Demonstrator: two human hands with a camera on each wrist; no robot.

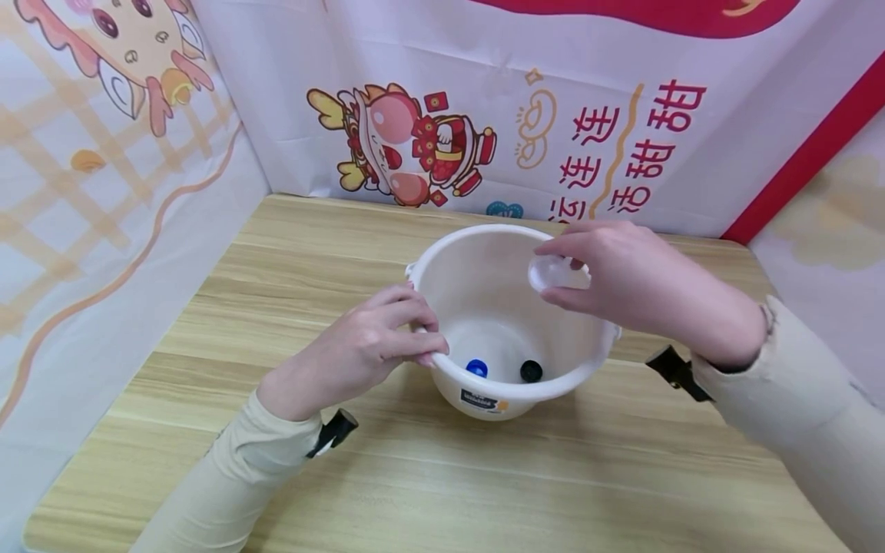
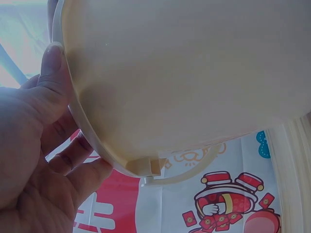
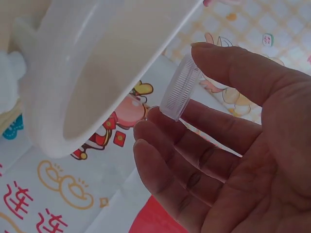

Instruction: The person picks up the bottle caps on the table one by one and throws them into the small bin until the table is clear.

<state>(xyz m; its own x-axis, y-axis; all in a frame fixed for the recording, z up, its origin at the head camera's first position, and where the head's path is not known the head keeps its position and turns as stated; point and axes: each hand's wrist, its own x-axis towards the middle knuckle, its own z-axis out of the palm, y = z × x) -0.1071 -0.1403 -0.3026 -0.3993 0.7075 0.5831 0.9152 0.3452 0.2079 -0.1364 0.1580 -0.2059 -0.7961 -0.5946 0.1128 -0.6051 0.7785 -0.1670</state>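
Note:
A white bucket (image 1: 484, 280) stands on the wooden table, and my left hand (image 1: 376, 334) grips its left rim. The left wrist view shows the thumb on one side of that rim and the fingers on the other. Over the right part of the bucket's mouth, my right hand (image 1: 632, 273) pinches a clear plastic cap (image 1: 548, 274) between thumb and fingers. Fine ridges run along the side of the cap (image 3: 181, 88) in the right wrist view. Inside, a blue cap (image 1: 477, 369) and a black cap (image 1: 531, 371) lie at the bottom, a little apart.
The wooden table (image 1: 228, 369) stretches out around the bucket. Printed cloth (image 1: 429, 46) hangs behind it, with more on the left and right. A handle (image 2: 192, 170) is attached near the bucket's rim. Each sleeve has a small black device (image 1: 333, 432) at its cuff.

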